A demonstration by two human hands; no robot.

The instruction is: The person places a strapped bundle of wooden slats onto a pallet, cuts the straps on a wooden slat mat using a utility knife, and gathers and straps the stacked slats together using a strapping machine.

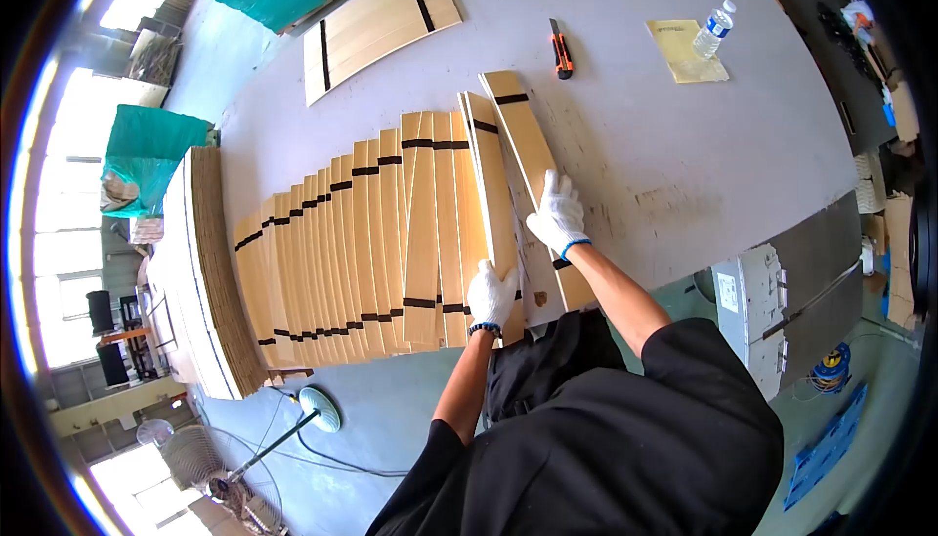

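Both hands wear white knit gloves. My left hand (493, 296) grips the lower part of a pale wooden slat (496, 184) with a black band, which is tilted so that its long edge shows. My right hand (560, 215) is wrapped over another wooden slat (521, 124), set apart to the right, with its lower end near my body. Left of my hands, a row of overlapping wooden slats (366, 214) with black bands fans across the table. One slat (421, 233) lies askew on top of that row.
The grey table (674, 165) bears an orange-and-black utility knife (561, 51), a water bottle (714, 30) on yellowish paper (681, 52), and a banded wooden panel (383, 30). A tall stack of boards (217, 272) stands at left. A fan (319, 410) stands on the floor.
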